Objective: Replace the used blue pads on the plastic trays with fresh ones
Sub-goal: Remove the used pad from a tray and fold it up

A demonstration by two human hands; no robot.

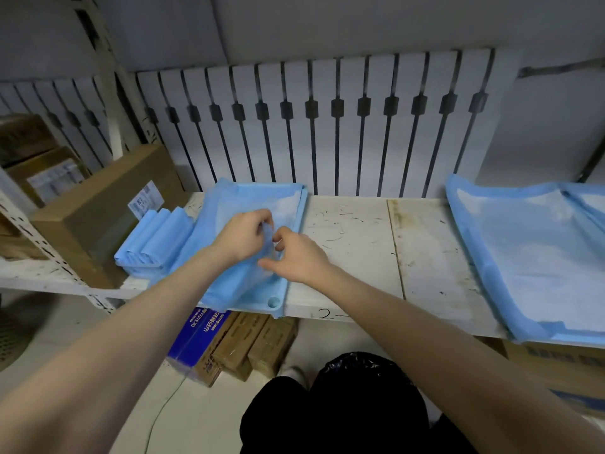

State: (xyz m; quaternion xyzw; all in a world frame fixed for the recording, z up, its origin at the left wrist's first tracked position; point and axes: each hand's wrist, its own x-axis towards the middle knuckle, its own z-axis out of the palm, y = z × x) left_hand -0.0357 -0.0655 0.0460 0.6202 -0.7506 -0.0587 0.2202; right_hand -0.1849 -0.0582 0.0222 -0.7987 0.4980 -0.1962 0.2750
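Note:
A light-blue plastic tray [296,231] lies on the white shelf, left of centre, with a blue pad [229,276] partly spread over it. My left hand [244,234] pinches a fold of this pad above the tray's middle. My right hand [296,257] pinches the same fold just to the right, fingers curled. A stack of folded blue pads [154,239] lies left of the tray. At the far right, another blue pad [530,253] lies spread over a second tray.
The scuffed white shelf [360,244] runs between the two trays. Brown cardboard boxes [98,211] stand at the left. A white radiator [327,126] is behind. Boxes [235,342] sit on the floor below, by a black bag [360,368].

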